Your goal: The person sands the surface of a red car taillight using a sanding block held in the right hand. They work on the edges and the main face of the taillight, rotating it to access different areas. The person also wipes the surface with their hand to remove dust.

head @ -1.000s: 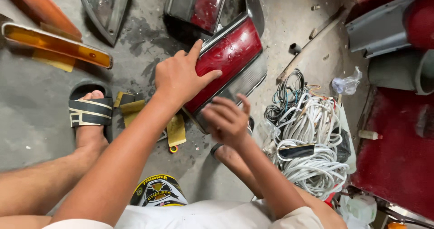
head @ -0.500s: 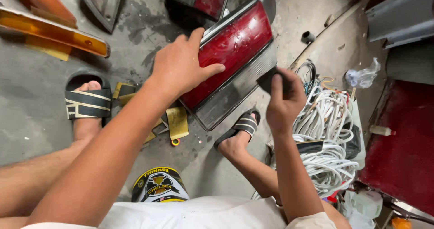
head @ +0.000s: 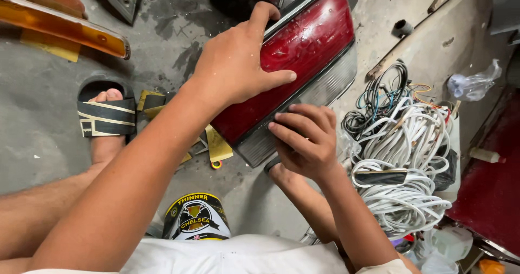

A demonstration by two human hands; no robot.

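While the left hand (head: 235, 63) lay flat and spread on the red tail-light lens (head: 303, 46), its fingers reached over the far edge and its thumb pointed right. The right hand (head: 306, 138) curled its fingers against the lamp's near clear strip (head: 325, 87); whether it pinched anything could not be told. The lamp stood tilted on the grey concrete floor (head: 49, 117), between the person's sandalled left foot (head: 105, 117) and a tangle of white cable (head: 406, 165) at right. An orange lamp lens (head: 59, 27) lay far left, and a yellow-and-black tin (head: 196, 217) sat near.
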